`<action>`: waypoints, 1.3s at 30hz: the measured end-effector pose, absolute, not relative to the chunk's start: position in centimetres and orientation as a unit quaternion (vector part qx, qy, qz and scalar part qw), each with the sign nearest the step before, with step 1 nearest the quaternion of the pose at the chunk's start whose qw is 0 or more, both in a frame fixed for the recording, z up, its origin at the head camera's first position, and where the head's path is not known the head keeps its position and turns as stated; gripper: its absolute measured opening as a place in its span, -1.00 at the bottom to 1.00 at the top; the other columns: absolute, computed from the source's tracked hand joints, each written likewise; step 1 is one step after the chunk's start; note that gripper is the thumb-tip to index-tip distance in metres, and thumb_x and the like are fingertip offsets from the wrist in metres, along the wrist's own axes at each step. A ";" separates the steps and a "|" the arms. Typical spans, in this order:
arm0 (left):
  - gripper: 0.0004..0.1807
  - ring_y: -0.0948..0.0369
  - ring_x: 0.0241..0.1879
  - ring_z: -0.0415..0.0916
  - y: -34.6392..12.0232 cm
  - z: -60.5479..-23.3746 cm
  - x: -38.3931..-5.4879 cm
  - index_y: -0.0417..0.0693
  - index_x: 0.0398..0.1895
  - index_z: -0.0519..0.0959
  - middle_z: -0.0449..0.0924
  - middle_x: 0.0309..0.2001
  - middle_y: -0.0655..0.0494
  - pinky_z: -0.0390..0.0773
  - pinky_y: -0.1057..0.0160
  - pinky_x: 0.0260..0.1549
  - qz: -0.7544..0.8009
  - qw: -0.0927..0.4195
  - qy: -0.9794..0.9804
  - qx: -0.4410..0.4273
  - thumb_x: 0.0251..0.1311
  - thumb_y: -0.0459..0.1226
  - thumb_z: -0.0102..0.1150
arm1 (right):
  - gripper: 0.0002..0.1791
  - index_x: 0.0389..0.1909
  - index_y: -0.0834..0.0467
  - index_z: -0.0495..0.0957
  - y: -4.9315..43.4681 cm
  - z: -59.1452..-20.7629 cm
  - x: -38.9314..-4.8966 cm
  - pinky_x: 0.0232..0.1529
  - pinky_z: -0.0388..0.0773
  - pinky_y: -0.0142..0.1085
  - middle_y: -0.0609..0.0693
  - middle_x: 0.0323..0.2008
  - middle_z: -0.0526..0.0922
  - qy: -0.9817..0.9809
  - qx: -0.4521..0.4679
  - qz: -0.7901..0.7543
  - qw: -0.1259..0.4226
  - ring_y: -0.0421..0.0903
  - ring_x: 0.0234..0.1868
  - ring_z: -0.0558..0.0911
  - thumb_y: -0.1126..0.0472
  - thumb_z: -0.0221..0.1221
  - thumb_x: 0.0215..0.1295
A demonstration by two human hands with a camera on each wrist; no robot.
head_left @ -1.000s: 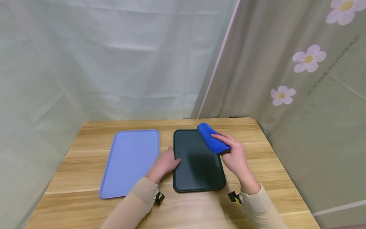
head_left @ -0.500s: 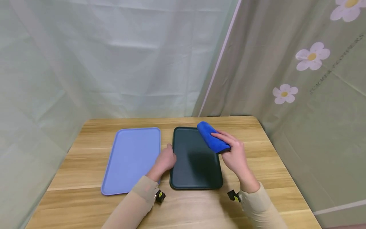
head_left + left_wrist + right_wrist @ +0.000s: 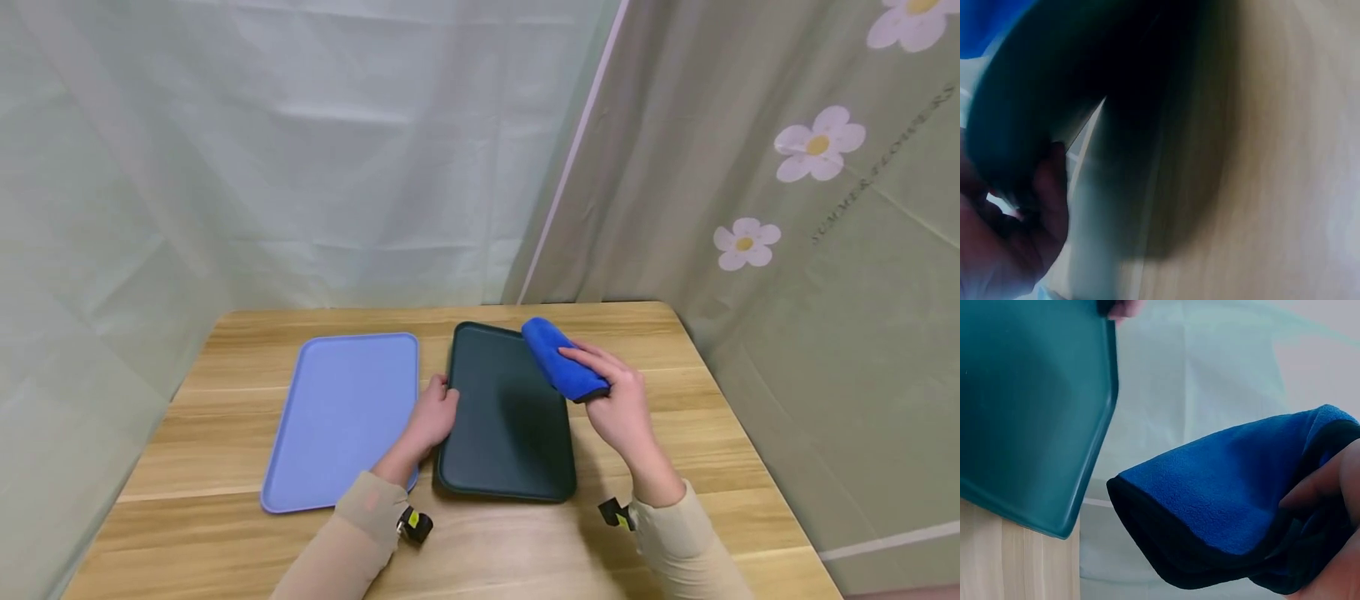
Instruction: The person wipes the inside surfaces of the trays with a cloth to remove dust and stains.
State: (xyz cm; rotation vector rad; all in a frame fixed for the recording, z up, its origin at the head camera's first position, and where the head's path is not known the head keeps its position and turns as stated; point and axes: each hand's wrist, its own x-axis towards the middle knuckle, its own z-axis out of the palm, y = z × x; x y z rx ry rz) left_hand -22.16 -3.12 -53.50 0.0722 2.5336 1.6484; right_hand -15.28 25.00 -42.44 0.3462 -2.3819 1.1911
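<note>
My left hand (image 3: pixel 435 414) grips the left edge of a dark green tray (image 3: pixel 510 425), which is tilted and raised off the table. In the left wrist view, the fingers (image 3: pixel 1054 187) curl under the tray's rim, and a dark shadow falls on the wood below. A folded blue cloth (image 3: pixel 1210 481) with black edging is held in my right hand (image 3: pixel 621 408), above the tray's right side. The right wrist view shows the fingers pinching the cloth's folded end, apart from the tray (image 3: pixel 1022 406). A light purple tray (image 3: pixel 345 421) lies flat on the left, partly behind my left forearm.
Both trays are at a wooden table (image 3: pixel 675 433). A pale curtain (image 3: pixel 337 167) hangs behind the table, and a grey-green one (image 3: pixel 847 333) with printed flowers stands along the right side. Small black devices are strapped to both wrists.
My left hand has closed round the green tray's edge, shifted it slightly left and lifted it into a tilt. The right hand with the cloth has hardly moved.
</note>
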 end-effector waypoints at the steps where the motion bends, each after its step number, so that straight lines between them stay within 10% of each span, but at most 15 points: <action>1: -0.49 -0.20 0.27 0.49 -3.0 -53.5 -22.1 -0.48 0.42 0.32 0.58 0.24 -0.38 0.44 -0.17 0.32 0.550 0.059 0.832 0.025 0.63 -0.24 -0.16 | -0.27 0.17 0.02 0.79 25.0 -42.4 -15.3 0.25 0.51 0.38 0.14 0.28 0.68 -0.864 0.124 0.433 0.226 0.36 0.28 0.62 0.71 0.11 0.12; 19: -0.47 -0.20 0.54 0.14 -4.1 -52.1 -19.5 -0.30 0.49 0.23 0.30 0.50 -0.38 0.15 -0.27 0.49 0.672 0.058 0.738 0.031 0.76 -0.08 -0.26 | -0.29 0.20 0.03 0.77 25.0 -41.0 -15.8 0.36 0.44 0.32 0.15 0.28 0.69 -0.839 0.109 0.450 0.285 0.24 0.32 0.62 0.71 0.06 0.21; 33: -0.38 -0.12 0.53 0.19 -4.5 -51.1 -18.9 -0.34 0.65 0.13 0.28 0.54 -0.32 0.16 -0.18 0.53 0.741 0.023 0.670 0.029 0.76 -0.13 -0.21 | -0.19 0.42 -0.02 0.61 23.9 -39.8 -16.0 0.11 0.60 0.26 0.17 0.30 0.66 -0.823 0.060 0.470 0.314 0.28 0.26 0.64 0.65 0.06 0.23; 39: -0.39 -0.11 0.50 0.25 -4.5 -51.4 -18.8 -0.30 0.65 0.14 0.33 0.52 -0.29 0.22 -0.16 0.50 0.754 0.021 0.656 0.033 0.76 -0.13 -0.21 | -0.19 0.40 0.04 0.63 22.7 -39.7 -17.1 0.36 0.45 0.31 0.16 0.38 0.60 -0.841 0.111 0.413 0.330 0.28 0.35 0.58 0.69 0.11 0.16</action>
